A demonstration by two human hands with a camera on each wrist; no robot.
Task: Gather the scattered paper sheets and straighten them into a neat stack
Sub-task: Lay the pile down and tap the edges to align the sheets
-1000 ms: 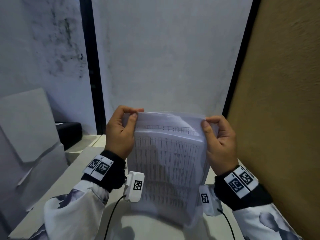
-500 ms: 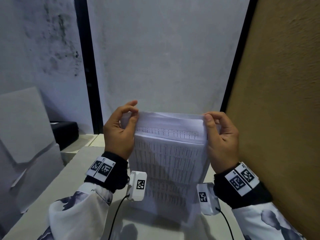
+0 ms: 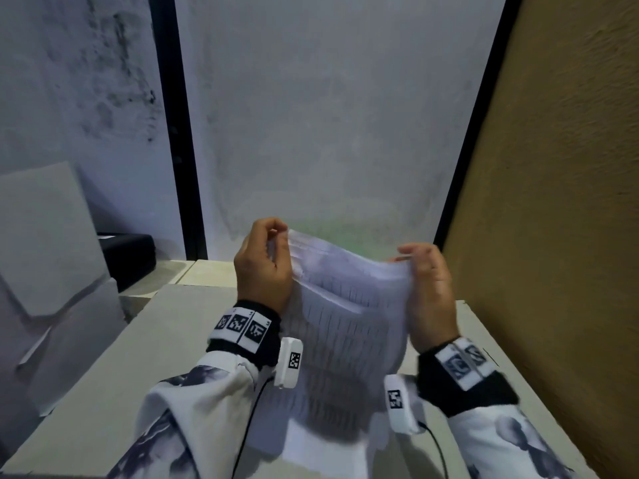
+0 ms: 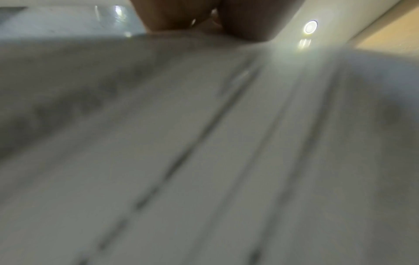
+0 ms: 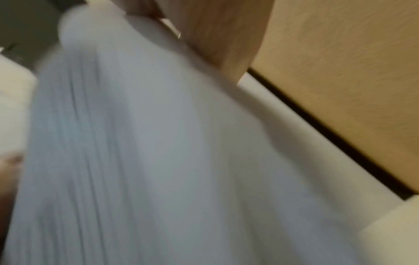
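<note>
A bundle of white printed paper sheets (image 3: 345, 326) stands on edge on the table, blurred by motion. My left hand (image 3: 266, 261) pinches its upper left corner and my right hand (image 3: 423, 271) pinches its upper right corner. The top edge sags between the hands and the sheets are fanned there. In the left wrist view the sheets (image 4: 204, 152) fill the picture below my fingertips (image 4: 163, 19). The right wrist view shows the sheet edges (image 5: 113, 143) beside my fingers (image 5: 217, 35), all blurred.
The pale table (image 3: 103, 375) runs to the left and front. A brown board wall (image 3: 553, 202) rises close on the right. A grey cardboard box (image 3: 45, 254) and a black object (image 3: 128, 250) stand at the left. A white wall with a black post (image 3: 179, 133) is behind.
The top edge of the bundle, straight and level before, now dips and curves between the hands. Both hands have moved closer together and lower, and the sheets are blurred by motion.
</note>
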